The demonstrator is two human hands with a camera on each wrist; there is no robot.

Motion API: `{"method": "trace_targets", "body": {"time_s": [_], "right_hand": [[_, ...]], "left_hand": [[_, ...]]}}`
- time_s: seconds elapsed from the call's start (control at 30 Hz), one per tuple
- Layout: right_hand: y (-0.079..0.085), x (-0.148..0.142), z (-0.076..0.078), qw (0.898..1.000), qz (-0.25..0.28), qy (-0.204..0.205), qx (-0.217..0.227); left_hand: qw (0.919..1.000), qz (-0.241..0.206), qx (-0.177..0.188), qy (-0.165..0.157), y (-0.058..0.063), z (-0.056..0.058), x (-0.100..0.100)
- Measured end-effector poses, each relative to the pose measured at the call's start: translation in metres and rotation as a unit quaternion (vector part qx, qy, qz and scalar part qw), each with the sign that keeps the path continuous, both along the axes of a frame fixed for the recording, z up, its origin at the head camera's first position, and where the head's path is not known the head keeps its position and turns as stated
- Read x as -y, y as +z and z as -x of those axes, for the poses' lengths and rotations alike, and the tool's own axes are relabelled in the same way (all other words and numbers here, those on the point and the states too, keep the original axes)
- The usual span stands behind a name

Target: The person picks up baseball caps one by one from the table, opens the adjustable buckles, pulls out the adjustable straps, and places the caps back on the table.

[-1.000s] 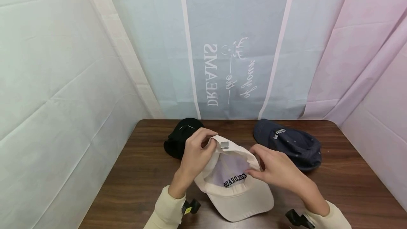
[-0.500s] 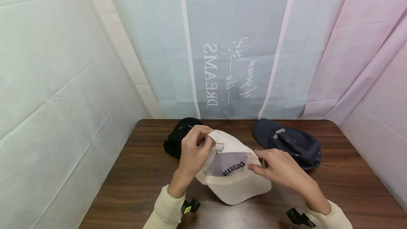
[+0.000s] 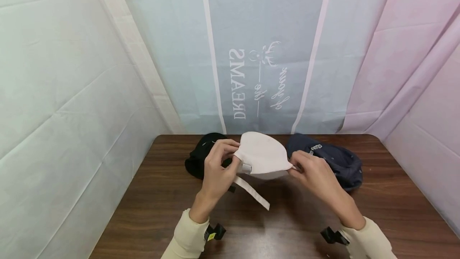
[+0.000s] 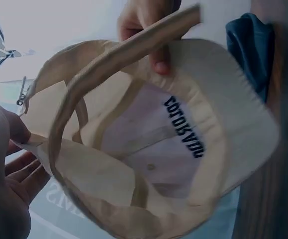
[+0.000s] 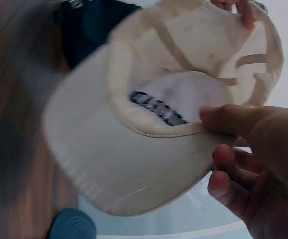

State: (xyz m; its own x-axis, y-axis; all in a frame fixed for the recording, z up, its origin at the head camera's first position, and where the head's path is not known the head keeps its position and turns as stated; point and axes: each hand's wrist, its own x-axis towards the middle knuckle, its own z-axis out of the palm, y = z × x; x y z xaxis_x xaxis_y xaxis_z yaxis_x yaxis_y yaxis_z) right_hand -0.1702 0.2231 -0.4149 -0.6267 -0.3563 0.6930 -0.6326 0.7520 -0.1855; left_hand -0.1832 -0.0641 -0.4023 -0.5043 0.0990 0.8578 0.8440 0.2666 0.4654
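A cream baseball cap is held up over the table between both hands. My left hand pinches its back edge beside a metal buckle. The loose end of the cap's strap dangles below in the head view. With thumb and fingers, my right hand pinches the opposite side, at the sweatband near the brim. Both wrist views look into the crown, where dark lettering shows reversed. The brim is mostly hidden from the head view behind the crown.
On the brown wooden table, a black cap lies at the back left, partly behind the left hand. A navy cap with white lettering lies at the back right, close behind the right hand. Fabric sheets enclose the table.
Both hands have tipped the cream cap, so its crown now faces the head camera and the brim has swung away from it. The strap's end has come loose and hangs down.
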Motion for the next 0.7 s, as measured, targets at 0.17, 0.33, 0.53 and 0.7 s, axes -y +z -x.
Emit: {"method": "trace_targets", "body": {"time_s": [0.17, 0.33, 0.53, 0.7], "right_hand": [[-0.012, -0.001, 0.013, 1.0, 0.002, -0.006, -0.002], [-0.024, -0.002, 0.027, 1.0, -0.002, -0.019, -0.013], [-0.04, -0.004, 0.042, 0.999, -0.007, -0.031, -0.029], [-0.052, -0.005, 0.05, 0.999, -0.027, -0.039, -0.026]], "left_hand": [[0.9993, 0.036, -0.012, 0.0, -0.006, 0.0, 0.0], [0.9966, 0.08, -0.017, -0.01, -0.011, 0.001, -0.001], [0.991, 0.13, -0.017, -0.029, -0.024, 0.005, -0.001], [0.9835, 0.178, -0.01, -0.033, -0.035, 0.009, 0.002]]}}
